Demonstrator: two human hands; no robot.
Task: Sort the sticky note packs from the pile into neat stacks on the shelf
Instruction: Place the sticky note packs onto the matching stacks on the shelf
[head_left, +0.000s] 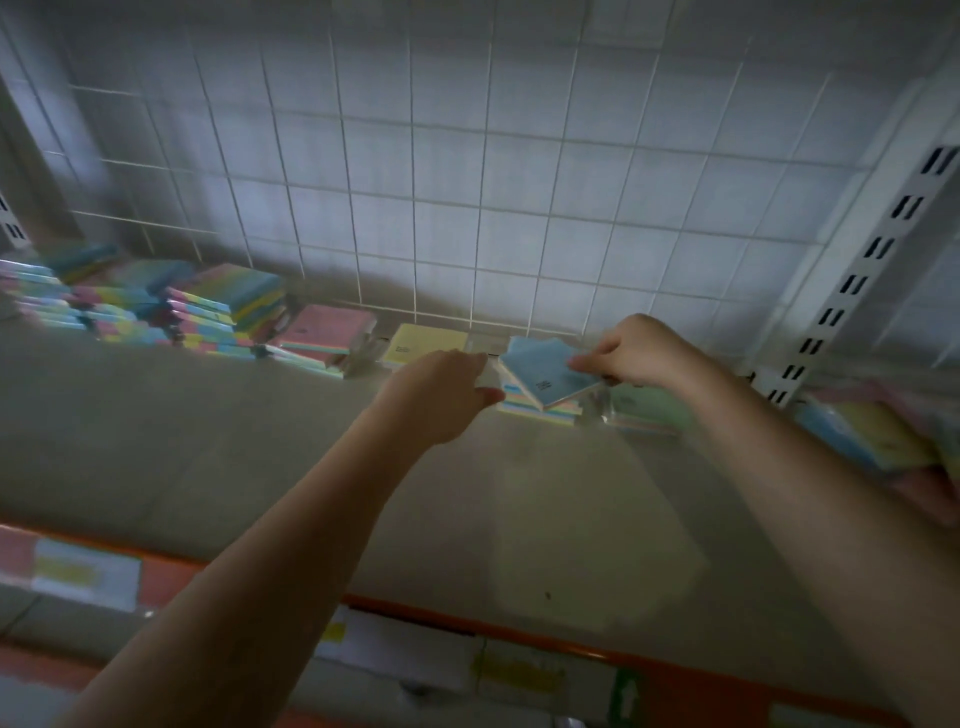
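Note:
My right hand (631, 351) pinches the far corner of a blue sticky note pack (545, 369), which lies tilted on a short pastel stack (524, 402) at the back of the shelf (260, 431). My left hand (441, 395) reaches to the left edge of that stack, fingers curled against it; what they touch is hidden. A yellow pack (426, 344) lies flat just left of the stack, and a pink-topped pack (324, 332) further left.
Several tall stacks of pastel packs (156, 306) fill the back left. A loose pile of packs (872, 436) lies at the right by the slotted white upright (852, 280). A wire grid (467, 182) backs the shelf. An orange strip (519, 634) edges the front.

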